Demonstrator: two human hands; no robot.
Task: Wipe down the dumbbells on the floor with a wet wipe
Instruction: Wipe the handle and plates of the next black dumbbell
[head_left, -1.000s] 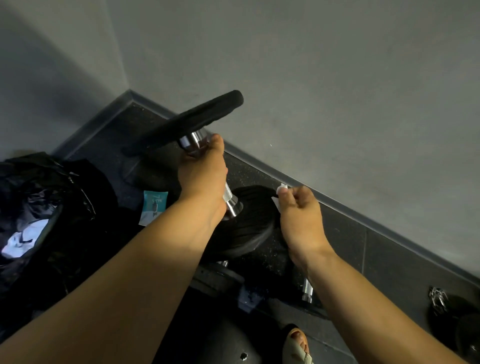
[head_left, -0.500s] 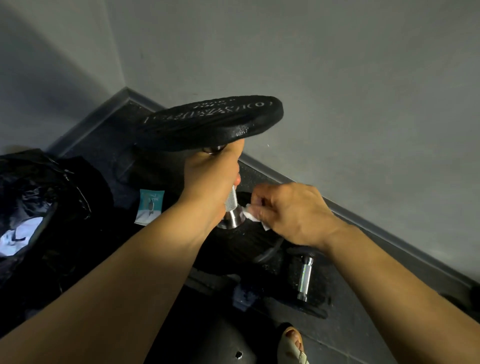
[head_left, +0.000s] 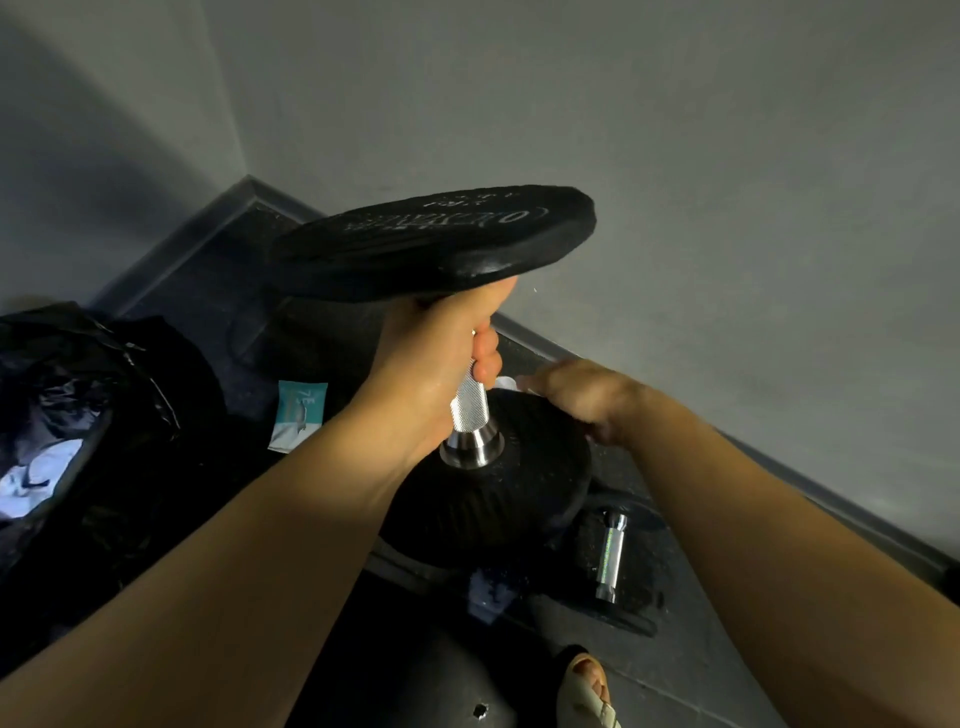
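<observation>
Wipe-down under way.
The left hand (head_left: 431, 374) gripped the upended black-plated, steel-handled dumbbell (head_left: 470, 410); just beside it, the right hand (head_left: 587, 400) pinched a crumpled white wet wipe (head_left: 506, 383) against the lower plate. The second dumbbell (head_left: 609, 556), below the right hand, was judged pending.

Lettering on the dumbbell plate (head_left: 436, 244) and teal sachet (head_left: 298, 415) cannot be read.

Clutter in a grey corner
A black bag (head_left: 78, 441) lies left on the dark floor (head_left: 187, 280), a teal packet (head_left: 298, 415) near it.
</observation>
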